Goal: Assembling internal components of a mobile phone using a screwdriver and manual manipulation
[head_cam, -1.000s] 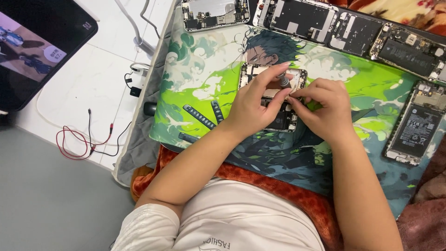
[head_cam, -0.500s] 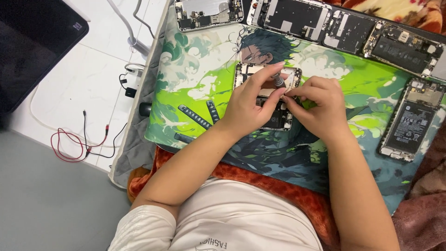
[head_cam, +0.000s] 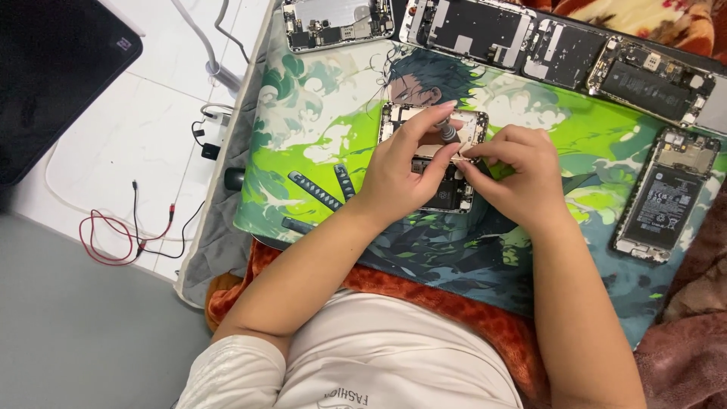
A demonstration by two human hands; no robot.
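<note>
An opened phone (head_cam: 463, 125) with its back cover off lies on a green illustrated mat (head_cam: 318, 136). My left hand (head_cam: 401, 178) rests over the phone's left half, thumb and forefinger closed on a small grey screwdriver (head_cam: 447, 132) standing on the phone's upper part. My right hand (head_cam: 519, 178) lies over the phone's right side, its fingertips pinched at the phone's edge beside the left thumb. What the right fingers pinch is too small to tell. Both hands hide most of the phone's lower half.
Several opened phones (head_cam: 469, 26) line the mat's far edge, and another with its battery showing (head_cam: 666, 197) lies at the right. A dark screen (head_cam: 53, 83), red and black wires (head_cam: 125, 235) and white cables sit on the white floor at the left. Red fabric lies under the mat.
The view has shifted slightly. My left forefinger has straightened up along the screwdriver, and my right fingertips stay pinched at the phone's edge. The dark screen at left no longer shows a picture.
</note>
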